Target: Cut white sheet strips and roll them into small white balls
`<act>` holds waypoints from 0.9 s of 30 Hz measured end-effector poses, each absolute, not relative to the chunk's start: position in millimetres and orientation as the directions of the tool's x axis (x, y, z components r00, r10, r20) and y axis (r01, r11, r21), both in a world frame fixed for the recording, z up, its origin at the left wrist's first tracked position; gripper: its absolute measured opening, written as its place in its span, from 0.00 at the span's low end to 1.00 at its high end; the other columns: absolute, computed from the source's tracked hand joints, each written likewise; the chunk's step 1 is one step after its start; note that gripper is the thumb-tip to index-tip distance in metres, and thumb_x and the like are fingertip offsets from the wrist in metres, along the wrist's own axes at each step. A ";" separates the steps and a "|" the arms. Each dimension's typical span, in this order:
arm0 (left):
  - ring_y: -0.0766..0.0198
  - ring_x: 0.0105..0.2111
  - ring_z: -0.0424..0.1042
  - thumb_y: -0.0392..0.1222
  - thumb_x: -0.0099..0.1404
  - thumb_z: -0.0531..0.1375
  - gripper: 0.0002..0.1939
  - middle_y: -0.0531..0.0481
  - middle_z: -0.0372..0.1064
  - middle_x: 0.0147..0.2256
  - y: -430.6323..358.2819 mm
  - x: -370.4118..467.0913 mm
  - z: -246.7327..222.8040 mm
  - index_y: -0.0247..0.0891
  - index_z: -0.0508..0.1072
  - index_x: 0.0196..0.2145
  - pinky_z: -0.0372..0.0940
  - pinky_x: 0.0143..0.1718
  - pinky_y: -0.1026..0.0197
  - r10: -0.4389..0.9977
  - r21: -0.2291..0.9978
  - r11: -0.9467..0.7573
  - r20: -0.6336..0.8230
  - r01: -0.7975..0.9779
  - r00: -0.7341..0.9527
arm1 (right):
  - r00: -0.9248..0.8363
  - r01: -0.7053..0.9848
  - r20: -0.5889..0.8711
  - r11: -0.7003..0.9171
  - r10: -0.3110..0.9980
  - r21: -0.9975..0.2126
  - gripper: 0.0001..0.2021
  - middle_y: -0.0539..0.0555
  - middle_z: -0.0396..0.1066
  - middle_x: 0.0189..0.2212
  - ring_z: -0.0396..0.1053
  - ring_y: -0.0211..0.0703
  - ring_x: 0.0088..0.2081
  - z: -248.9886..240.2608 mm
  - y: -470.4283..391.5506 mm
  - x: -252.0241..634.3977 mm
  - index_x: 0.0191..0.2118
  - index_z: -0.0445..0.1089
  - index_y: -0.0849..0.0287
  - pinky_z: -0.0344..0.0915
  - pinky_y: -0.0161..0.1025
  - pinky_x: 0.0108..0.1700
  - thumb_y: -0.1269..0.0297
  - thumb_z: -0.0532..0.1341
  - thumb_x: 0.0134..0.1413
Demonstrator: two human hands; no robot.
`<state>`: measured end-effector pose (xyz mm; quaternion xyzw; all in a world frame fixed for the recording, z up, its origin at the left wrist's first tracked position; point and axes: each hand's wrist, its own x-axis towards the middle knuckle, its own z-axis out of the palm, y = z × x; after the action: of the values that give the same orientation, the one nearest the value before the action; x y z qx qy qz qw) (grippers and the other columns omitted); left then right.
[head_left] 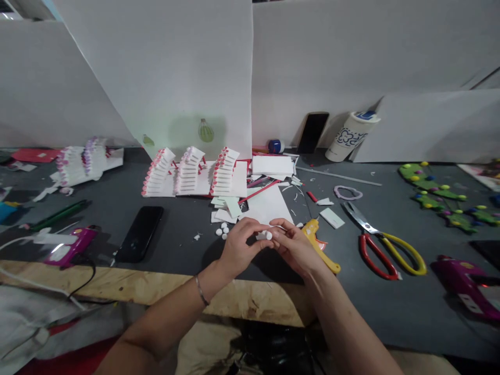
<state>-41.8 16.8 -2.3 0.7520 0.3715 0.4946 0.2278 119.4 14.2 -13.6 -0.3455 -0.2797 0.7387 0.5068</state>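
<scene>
Near the table's front edge, my left hand (242, 245) and my right hand (294, 244) meet around a small white piece (267, 235) with a round end. Thumb and fingers of my left hand pinch it from the left, while my right hand's fingertips close on it from the right. Several small white discs (224, 227) lie just left of my left hand. Behind my hands are a white sheet (269, 204) and small pale card pieces (233, 206). A yellow glue gun (318, 246) rests beside my right hand.
Red-and-yellow-handled snips (369, 227) lie right, near a magenta tool (466, 284). A black phone (139, 234) and another magenta tool (74, 245) lie left. Fan-shaped white pieces with red tips (158, 174) stand behind. A cup (351, 136) is at the back.
</scene>
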 end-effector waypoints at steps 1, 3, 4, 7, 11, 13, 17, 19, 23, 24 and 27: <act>0.62 0.37 0.70 0.44 0.61 0.64 0.11 0.48 0.71 0.34 16.2 -42.0 -2.9 0.39 0.76 0.41 0.66 0.38 0.60 0.768 0.686 -0.640 0.586 0.347 0.257 | -0.249 -0.554 -0.235 -0.337 0.939 -0.761 0.17 0.46 0.73 0.24 0.67 0.33 0.24 -13.6 14.2 119.3 0.34 0.73 0.55 0.66 0.32 0.29 0.61 0.76 0.35; 0.63 0.37 0.71 0.42 0.63 0.63 0.11 0.48 0.71 0.35 15.2 -42.0 -3.9 0.39 0.75 0.43 0.67 0.39 0.61 0.743 0.651 -0.669 0.603 0.357 0.292 | -0.249 -0.543 -0.238 -0.338 0.939 -0.769 0.17 0.45 0.72 0.23 0.67 0.33 0.23 -14.2 14.1 119.1 0.33 0.72 0.55 0.66 0.32 0.29 0.61 0.76 0.35; 0.63 0.37 0.71 0.41 0.63 0.62 0.10 0.48 0.71 0.35 14.8 -41.8 -4.3 0.39 0.75 0.43 0.67 0.38 0.62 0.734 0.641 -0.679 0.609 0.358 0.302 | -0.248 -0.539 -0.231 -0.332 0.941 -0.774 0.17 0.45 0.72 0.23 0.67 0.33 0.23 -14.7 14.0 119.2 0.33 0.72 0.54 0.66 0.32 0.29 0.62 0.76 0.35; 0.64 0.36 0.71 0.39 0.63 0.62 0.08 0.48 0.71 0.34 14.6 -41.4 -5.6 0.38 0.75 0.41 0.67 0.37 0.63 0.734 0.639 -0.678 0.615 0.363 0.289 | -0.248 -0.528 -0.203 -0.308 0.947 -0.792 0.17 0.45 0.71 0.22 0.67 0.33 0.24 -15.6 13.3 119.9 0.35 0.72 0.54 0.66 0.32 0.29 0.61 0.75 0.37; 0.65 0.33 0.71 0.40 0.64 0.62 0.06 0.49 0.71 0.32 15.4 -41.7 -7.5 0.37 0.76 0.38 0.66 0.34 0.63 0.755 0.647 -0.651 0.604 0.396 0.254 | -0.247 -0.487 -0.180 -0.282 0.952 -0.826 0.17 0.46 0.72 0.26 0.68 0.34 0.26 -13.7 11.3 119.7 0.37 0.70 0.54 0.66 0.33 0.31 0.61 0.74 0.40; 0.65 0.33 0.71 0.39 0.64 0.61 0.05 0.49 0.71 0.31 15.7 -41.9 -8.5 0.37 0.76 0.37 0.66 0.33 0.63 0.749 0.633 -0.656 0.612 0.411 0.254 | -0.238 -0.461 -0.171 -0.266 0.956 -0.846 0.18 0.46 0.72 0.27 0.68 0.34 0.28 -12.6 10.4 118.6 0.37 0.69 0.54 0.66 0.34 0.33 0.62 0.74 0.39; 0.64 0.33 0.71 0.40 0.66 0.59 0.07 0.48 0.71 0.32 15.3 -41.4 -9.6 0.37 0.76 0.38 0.66 0.34 0.63 0.742 0.611 -0.665 0.607 0.430 0.285 | -0.219 -0.426 -0.138 -0.222 0.966 -0.877 0.17 0.44 0.70 0.26 0.66 0.34 0.27 -12.7 10.1 115.8 0.33 0.66 0.54 0.65 0.34 0.33 0.63 0.73 0.39; 0.64 0.33 0.71 0.40 0.66 0.59 0.07 0.48 0.71 0.32 15.1 -40.9 -9.7 0.37 0.76 0.39 0.66 0.34 0.62 0.751 0.618 -0.656 0.591 0.433 0.296 | -0.205 -0.421 -0.119 -0.197 0.971 -0.885 0.17 0.44 0.69 0.25 0.65 0.33 0.26 -12.5 10.2 115.2 0.31 0.64 0.54 0.64 0.33 0.32 0.62 0.73 0.40; 0.63 0.34 0.70 0.40 0.65 0.60 0.07 0.48 0.71 0.32 16.1 -41.1 -10.0 0.37 0.76 0.39 0.66 0.35 0.62 0.771 0.646 -0.633 0.573 0.427 0.277 | -0.219 -0.428 -0.143 -0.227 0.965 -0.875 0.18 0.44 0.71 0.26 0.67 0.36 0.28 -9.6 9.6 116.4 0.34 0.63 0.53 0.65 0.36 0.35 0.62 0.73 0.40; 0.63 0.34 0.70 0.40 0.65 0.60 0.07 0.48 0.70 0.32 16.4 -41.4 -10.2 0.37 0.76 0.39 0.66 0.35 0.61 0.774 0.649 -0.630 0.574 0.427 0.269 | -0.232 -0.430 -0.150 -0.240 0.961 -0.871 0.19 0.44 0.71 0.26 0.68 0.36 0.29 -9.0 9.4 116.8 0.35 0.63 0.52 0.65 0.36 0.36 0.62 0.73 0.39; 0.63 0.35 0.70 0.40 0.65 0.60 0.07 0.48 0.70 0.33 16.6 -42.3 -10.7 0.38 0.76 0.39 0.66 0.35 0.61 0.775 0.650 -0.628 0.571 0.429 0.269 | -0.239 -0.425 -0.133 -0.227 0.962 -0.876 0.19 0.44 0.72 0.26 0.68 0.36 0.30 -9.6 9.4 117.2 0.35 0.63 0.52 0.64 0.36 0.37 0.63 0.73 0.39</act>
<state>-42.3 16.6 -10.7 0.7744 0.3888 0.4628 0.1870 117.2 9.4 -9.6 -0.3622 -0.3707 0.6945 0.4991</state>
